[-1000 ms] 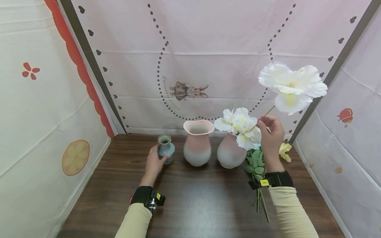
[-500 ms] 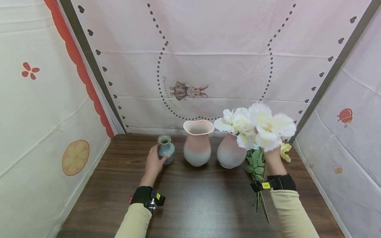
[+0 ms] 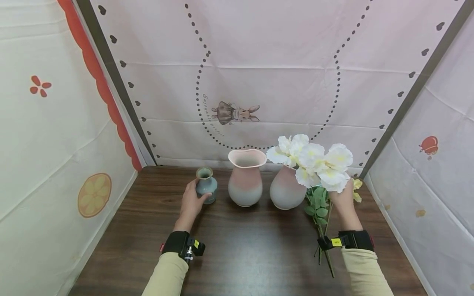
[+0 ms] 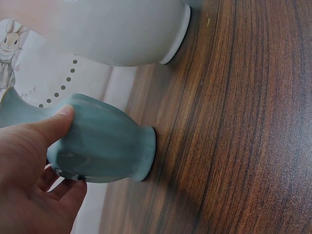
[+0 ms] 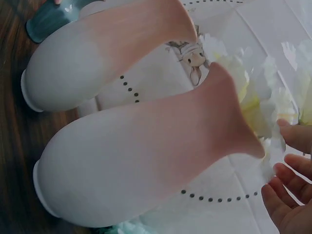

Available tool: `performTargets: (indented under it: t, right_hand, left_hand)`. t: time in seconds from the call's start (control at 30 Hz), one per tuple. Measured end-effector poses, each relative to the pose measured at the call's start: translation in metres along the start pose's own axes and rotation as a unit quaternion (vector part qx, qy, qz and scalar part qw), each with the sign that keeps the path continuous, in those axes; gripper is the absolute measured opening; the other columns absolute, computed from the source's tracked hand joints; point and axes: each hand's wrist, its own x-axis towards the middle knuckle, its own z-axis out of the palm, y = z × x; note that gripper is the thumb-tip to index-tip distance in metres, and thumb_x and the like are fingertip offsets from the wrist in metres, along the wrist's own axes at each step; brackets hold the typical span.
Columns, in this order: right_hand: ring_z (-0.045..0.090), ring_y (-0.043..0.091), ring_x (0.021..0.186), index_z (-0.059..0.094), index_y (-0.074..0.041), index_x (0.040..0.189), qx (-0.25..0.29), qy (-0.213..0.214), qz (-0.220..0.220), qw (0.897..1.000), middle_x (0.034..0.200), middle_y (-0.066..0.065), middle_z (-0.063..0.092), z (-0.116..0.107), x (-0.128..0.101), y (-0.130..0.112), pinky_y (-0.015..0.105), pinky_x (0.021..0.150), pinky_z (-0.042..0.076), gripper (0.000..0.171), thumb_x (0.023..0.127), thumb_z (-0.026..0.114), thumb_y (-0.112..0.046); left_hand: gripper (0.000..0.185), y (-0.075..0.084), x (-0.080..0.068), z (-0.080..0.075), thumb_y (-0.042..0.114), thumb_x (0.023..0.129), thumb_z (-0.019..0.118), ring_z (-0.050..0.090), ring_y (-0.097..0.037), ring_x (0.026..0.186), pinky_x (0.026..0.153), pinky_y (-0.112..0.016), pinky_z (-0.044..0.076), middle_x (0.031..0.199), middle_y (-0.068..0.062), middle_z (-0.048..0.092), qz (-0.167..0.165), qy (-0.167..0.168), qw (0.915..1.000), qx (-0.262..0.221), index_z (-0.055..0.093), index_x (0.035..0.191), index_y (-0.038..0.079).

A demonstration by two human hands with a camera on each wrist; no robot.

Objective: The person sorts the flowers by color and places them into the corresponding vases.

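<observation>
My left hand (image 3: 191,201) grips a small blue-green vase (image 4: 102,139) from its left side, thumb on its body, and the vase stands upright on the table. At the right, my right hand (image 5: 292,170) is by the flared mouth of a pink-and-white vase (image 5: 141,161). Its curled fingers and thumb are around the stem of a white flower (image 3: 331,166), just below the petals. In the head view the petals hide most of those fingers. Another white bloom (image 3: 290,152) sits over the same vase mouth, overlapping the held flower.
Between the two vases in use stands another pink-and-white vase (image 3: 246,181). Green-leaved stems (image 3: 318,205) lie on the dark wood table (image 3: 252,255) at the right, with a yellow flower (image 3: 357,189) behind the right hand. Printed cloth walls (image 3: 277,94) enclose the back and sides.
The right hand has come down and slightly right, and the white flower has dropped from high up to just above the right vase's mouth. The left hand and small vase stay put.
</observation>
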Motion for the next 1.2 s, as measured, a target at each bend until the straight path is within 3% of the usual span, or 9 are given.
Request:
performTargets:
  t: [0.13,0.27,0.4,0.53,0.63,0.87,0.97,1.03,1.2]
  right_hand:
    - [0.062,0.036,0.109,0.057,0.014,0.124,-0.019,-0.016,0.038,0.999,0.119,0.033,0.064,-0.002,-0.004,0.005,0.026,0.090,0.047,0.032,0.098,0.052,-0.005]
    - [0.056,0.039,0.120,0.053,0.007,0.134,-0.002,-0.045,0.101,0.994,0.130,0.029,0.060,-0.006,-0.008,0.011,0.044,0.099,0.046,0.041,0.099,0.059,-0.014]
    - [0.055,0.026,0.124,0.050,-0.001,0.141,0.014,-0.067,0.136,0.988,0.137,0.020,0.058,-0.010,-0.014,0.019,0.028,0.101,0.049,0.051,0.095,0.068,-0.017]
    - [0.053,0.004,0.112,0.051,-0.006,0.141,0.018,-0.073,0.154,0.985,0.135,0.013,0.057,-0.012,-0.018,0.028,0.004,0.091,0.046,0.051,0.096,0.068,-0.021]
    - [0.052,-0.003,0.104,0.053,-0.007,0.138,0.006,-0.070,0.160,0.985,0.131,0.014,0.060,-0.014,-0.021,0.033,-0.002,0.086,0.043,0.048,0.096,0.068,-0.024]
    - [0.059,0.031,0.122,0.055,0.000,0.133,0.008,-0.083,0.168,0.982,0.131,0.023,0.061,-0.017,-0.025,0.042,-0.005,0.082,0.041,0.042,0.097,0.066,-0.021]
    - [0.058,0.036,0.124,0.056,0.003,0.129,-0.003,-0.090,0.171,0.981,0.132,0.024,0.061,-0.019,-0.027,0.045,-0.006,0.079,0.038,0.040,0.098,0.065,-0.020]
    - [0.060,0.029,0.121,0.057,0.003,0.129,-0.010,-0.091,0.175,0.980,0.132,0.023,0.061,-0.020,-0.029,0.047,-0.005,0.079,0.038,0.039,0.098,0.065,-0.020]
    - [0.054,-0.007,0.100,0.057,0.002,0.132,-0.004,-0.087,0.174,0.981,0.130,0.022,0.062,-0.020,-0.032,0.053,-0.002,0.083,0.039,0.039,0.097,0.065,-0.014]
  left_hand:
    - [0.075,0.001,0.000,0.000,0.027,0.096,0.068,0.033,-0.042,0.146,0.119,-0.057,0.033,0.159,-0.023,0.028,0.002,-0.003,1.0000,-0.001,0.028,0.155,0.004]
    - [0.075,0.001,0.001,0.000,0.027,0.096,0.068,0.033,-0.042,0.146,0.120,-0.057,0.032,0.159,-0.023,0.028,0.001,-0.004,1.0000,-0.003,0.028,0.155,0.004]
    - [0.075,0.000,0.001,0.001,0.025,0.096,0.069,0.033,-0.043,0.146,0.119,-0.057,0.032,0.160,-0.023,0.027,0.000,-0.003,1.0000,-0.007,0.028,0.155,0.004]
    - [0.075,0.000,0.002,0.000,0.026,0.096,0.069,0.033,-0.042,0.146,0.119,-0.057,0.033,0.160,-0.023,0.027,-0.001,-0.003,1.0000,-0.008,0.027,0.155,0.004]
    - [0.076,0.001,0.002,0.000,0.026,0.096,0.068,0.032,-0.042,0.146,0.119,-0.057,0.033,0.160,-0.023,0.027,-0.002,-0.004,1.0000,-0.007,0.027,0.155,0.004]
    - [0.076,0.000,0.001,0.000,0.027,0.095,0.069,0.033,-0.041,0.146,0.119,-0.057,0.033,0.160,-0.022,0.027,0.000,-0.002,1.0000,-0.007,0.027,0.155,0.005]
    - [0.076,-0.001,0.001,0.001,0.027,0.095,0.069,0.033,-0.041,0.146,0.119,-0.057,0.033,0.160,-0.022,0.027,0.000,-0.001,1.0000,-0.006,0.027,0.155,0.005]
    - [0.076,-0.001,0.001,0.001,0.027,0.095,0.069,0.033,-0.041,0.146,0.118,-0.057,0.034,0.160,-0.022,0.027,-0.001,-0.002,1.0000,-0.006,0.027,0.155,0.005]
    - [0.076,-0.001,0.001,0.000,0.027,0.095,0.069,0.032,-0.041,0.146,0.119,-0.057,0.034,0.160,-0.022,0.027,-0.001,-0.003,1.0000,-0.008,0.027,0.155,0.005]
